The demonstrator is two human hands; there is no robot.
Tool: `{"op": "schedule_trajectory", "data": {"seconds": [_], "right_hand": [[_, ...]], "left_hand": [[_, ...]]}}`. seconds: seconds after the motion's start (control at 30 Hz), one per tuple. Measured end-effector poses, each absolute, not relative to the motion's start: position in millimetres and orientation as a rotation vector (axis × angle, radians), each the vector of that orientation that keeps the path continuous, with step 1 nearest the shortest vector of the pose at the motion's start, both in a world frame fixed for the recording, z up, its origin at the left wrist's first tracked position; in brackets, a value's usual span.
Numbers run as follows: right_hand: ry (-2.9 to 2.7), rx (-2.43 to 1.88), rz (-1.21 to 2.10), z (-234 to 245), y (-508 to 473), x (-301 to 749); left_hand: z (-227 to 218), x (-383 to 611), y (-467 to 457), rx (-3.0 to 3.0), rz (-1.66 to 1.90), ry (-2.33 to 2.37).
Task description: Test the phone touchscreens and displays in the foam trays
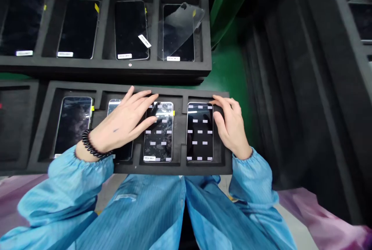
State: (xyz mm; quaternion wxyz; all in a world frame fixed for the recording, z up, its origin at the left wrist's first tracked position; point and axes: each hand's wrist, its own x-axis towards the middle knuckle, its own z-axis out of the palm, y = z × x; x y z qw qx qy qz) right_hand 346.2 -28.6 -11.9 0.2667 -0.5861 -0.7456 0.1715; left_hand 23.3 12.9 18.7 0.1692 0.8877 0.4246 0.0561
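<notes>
An open left hand (119, 124), gripping nothing, spreads across a black foam tray (180, 168) toward a taped smartphone (158, 134), its long axis running away from the wearer; the right hand (229, 126) curls at the tray's far right corner beside a second phone (200, 132), its grip unclear.

Matt foam tray (174, 168); glossy glass phone (200, 132); smooth cloth smock (139, 211).

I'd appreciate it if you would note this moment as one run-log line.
left hand: on black foam tray above dark smartphone | right hand: on tray beside tabbed black smartphone | upper foam tray: clear screen protector
</notes>
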Motion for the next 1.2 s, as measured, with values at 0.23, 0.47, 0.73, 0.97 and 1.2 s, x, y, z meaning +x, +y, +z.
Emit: {"op": "schedule_trajectory", "data": {"seconds": [0.23,0.47,0.73,0.97,1.2], "right_hand": [[-2.325,-1.544,0.302,-0.2,-39.9,335.8],[-2.483,-1.508,0.287,2.4,-37.5,328.9],[-2.439,-1.602,0.238,2.4,-47.8,335.6],[-2.320,-1.693,0.174,3.5,-54.0,343.0],[-2.339,-1.612,0.114,7.9,-70.1,350.8]], "left_hand": [[18.9,14.9,-27.2,2.541,0.287,1.425],[13.4,15.0,-35.4,2.496,0.166,1.568],[8.4,25.6,-25.8,2.575,0.220,1.476],[8.6,35.0,-19.1,2.646,0.215,1.381],[6.2,44.6,-13.9,2.700,0.146,1.265]]}}
